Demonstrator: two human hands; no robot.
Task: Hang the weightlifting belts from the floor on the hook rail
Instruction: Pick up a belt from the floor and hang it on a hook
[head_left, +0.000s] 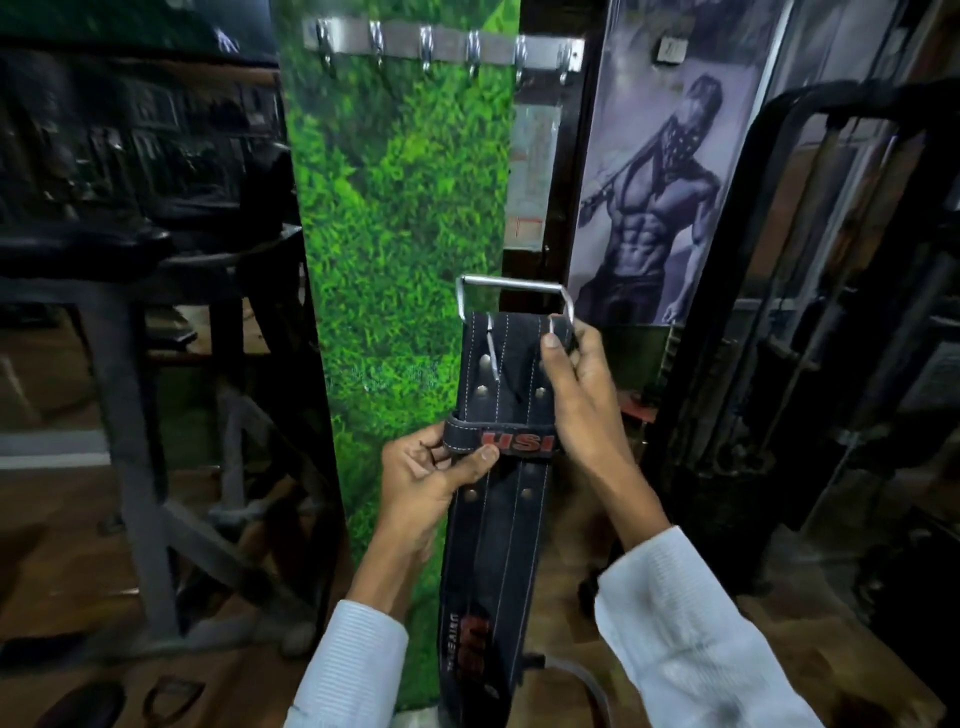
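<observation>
Below the hook rail (441, 44), both hands grip the upright belt (506, 415), left hand (431, 467) pinching its loop, right hand (576, 395) near the buckle (514, 291); next, seemingly, lifting the buckle onto a hook.

Open grass-print panel (400, 208) is lying above both hands, leading up to the hook rail (441, 44). A dark bench frame (130, 364) is crowding the left hand's (431, 473) outer side; a black machine frame (779, 260) is hemming the right hand (576, 384).
</observation>
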